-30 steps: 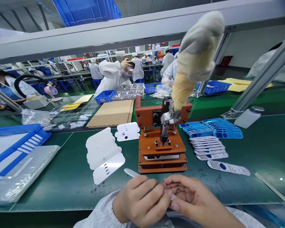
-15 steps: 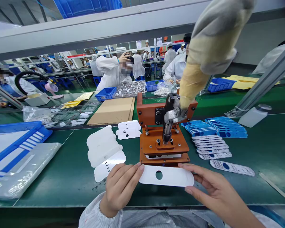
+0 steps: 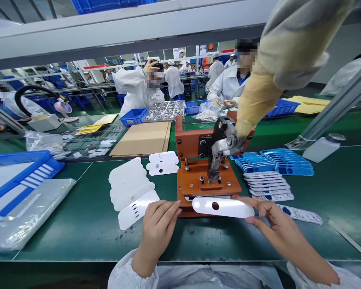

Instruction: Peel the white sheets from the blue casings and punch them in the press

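My right hand (image 3: 272, 216) pinches the right end of a glossy white strip (image 3: 231, 207) with rounded ends and one round hole. It is held tilted in front of the orange-brown hand press (image 3: 209, 170). My left hand (image 3: 161, 224) is off the strip, its fingers stretched toward the front left corner of the press base, with nothing visible in them. Whether the fingertips touch the base is unclear. Under the press's upper plate, the edge of a white piece shows. The press's lever carries a thick wrapped, padded handle (image 3: 258, 100).
White strips (image 3: 129, 180) overlap on the left. At right are blue strips (image 3: 285, 160), printed strips (image 3: 269, 185) and a white bottle (image 3: 323, 146). A blue tray (image 3: 24, 180), clear bag (image 3: 36, 212) and cardboard (image 3: 142, 138) stand around. Co-workers sit across the bench.
My left hand has let go of the strip's left end. My right hand has moved the strip up and right, closer to the press, and tilted it.
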Tool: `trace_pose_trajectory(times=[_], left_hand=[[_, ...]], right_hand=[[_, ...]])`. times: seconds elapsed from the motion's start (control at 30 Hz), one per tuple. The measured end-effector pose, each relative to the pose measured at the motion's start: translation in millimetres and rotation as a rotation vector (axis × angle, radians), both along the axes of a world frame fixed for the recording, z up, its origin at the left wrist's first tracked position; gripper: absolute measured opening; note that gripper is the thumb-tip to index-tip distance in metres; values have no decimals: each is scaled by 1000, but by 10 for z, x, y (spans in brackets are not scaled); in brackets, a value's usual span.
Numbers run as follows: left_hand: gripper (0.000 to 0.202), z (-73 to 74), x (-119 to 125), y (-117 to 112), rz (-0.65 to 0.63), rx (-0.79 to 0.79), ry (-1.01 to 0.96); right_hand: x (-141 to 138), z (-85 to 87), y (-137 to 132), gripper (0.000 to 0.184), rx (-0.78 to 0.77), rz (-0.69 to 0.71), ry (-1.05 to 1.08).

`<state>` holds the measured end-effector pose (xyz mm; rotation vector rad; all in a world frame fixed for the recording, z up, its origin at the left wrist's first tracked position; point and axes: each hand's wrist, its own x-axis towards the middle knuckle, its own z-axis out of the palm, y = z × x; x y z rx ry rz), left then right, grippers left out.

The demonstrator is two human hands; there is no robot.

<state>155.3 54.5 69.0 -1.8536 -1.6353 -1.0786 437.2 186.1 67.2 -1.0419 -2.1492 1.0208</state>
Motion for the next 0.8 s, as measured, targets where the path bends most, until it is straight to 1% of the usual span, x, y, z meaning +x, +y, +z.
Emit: trace_pose_trajectory(times=[0.1, 0.17, 0.23, 0.3, 0.37, 0.47, 0.5, 0.57, 0.63, 0.7, 0.77, 0.8], left_hand=[[26, -10, 56, 21, 1, -38, -12], [25, -2, 117, 30, -24, -74, -7], [30, 16, 178, 34, -72, -116, 56], [33, 33, 201, 34, -75, -104, 122], [26, 43, 156, 28, 23, -32, 127], [20, 37, -15, 1, 212, 81, 67], [19, 31, -76, -12, 247, 103, 58], [19, 15, -157, -43, 264, 108, 48], [16, -2, -157, -75, 226, 65, 26], [16, -10, -83, -102, 142, -1, -14], [21, 1, 26, -122, 33, -28, -32], [21, 15, 78, -128, -18, -13, -20]], right_hand=[[-43, -8, 20, 27, 25, -9, -3], [-69, -4, 9, 26, 37, 2, -8], [-84, 10, -20, 27, 55, 53, -11], [-89, 32, -55, 28, 87, 117, -4], [-84, 53, -82, 27, 112, 130, 12], [-58, 61, -75, 28, 113, 79, 12], [-43, 56, -58, 28, 102, 52, 3], [-6, 37, -16, 29, 75, 11, -12], [27, 18, 10, 31, 33, -26, -15], [35, 17, -6, 32, -30, -43, 5], [5, 44, -68, 34, -115, 2, 34], [-22, 65, -107, 34, -155, 45, 40]])
